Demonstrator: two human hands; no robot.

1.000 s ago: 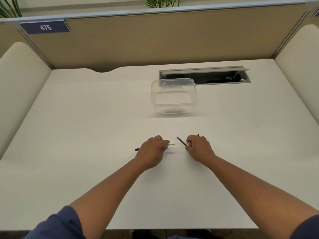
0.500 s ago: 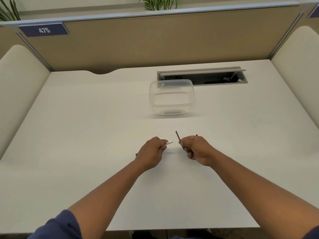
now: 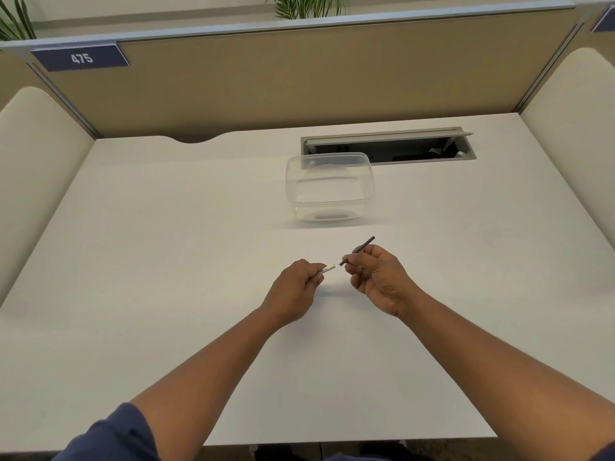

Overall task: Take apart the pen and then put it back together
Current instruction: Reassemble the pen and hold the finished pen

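My left hand (image 3: pixel 294 289) pinched the white pen tube (image 3: pixel 326 269) in the middle of the frame. My right hand (image 3: pixel 376 277) pinched the thin dark pen piece (image 3: pixel 365 243) just to its right. Their tips were close but not touching. A clear box (image 3: pixel 329 186) sat above them on the white desk (image 3: pixel 166 261).

A person in a dark blue short-sleeved top, the left sleeve (image 3: pixel 109 437) ending above the elbow. Both forearms are bare. No watch, ring or glove shows on either hand.
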